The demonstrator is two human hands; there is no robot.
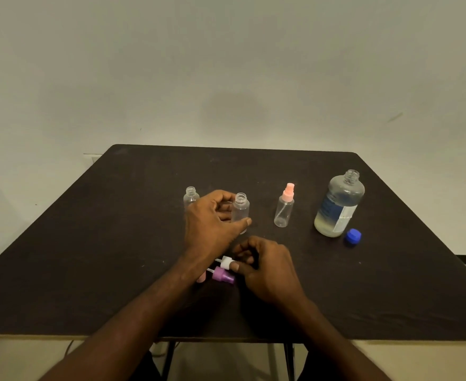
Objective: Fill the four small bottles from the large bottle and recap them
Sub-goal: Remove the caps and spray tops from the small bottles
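Right hand (265,268) pinches white spray cap (225,263), stem lying flat, just nearer than upright open bottle (241,211) gripped by left hand (212,221).

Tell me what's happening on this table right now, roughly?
A person is working with small spray bottles on a dark table. The left hand grips an uncapped small bottle standing upright, while the right hand pinches a white spray cap lying by a purple cap. Another open small bottle stands behind the left hand. One small bottle with a pink sprayer is capped. The large bottle stands open, its blue cap beside it.
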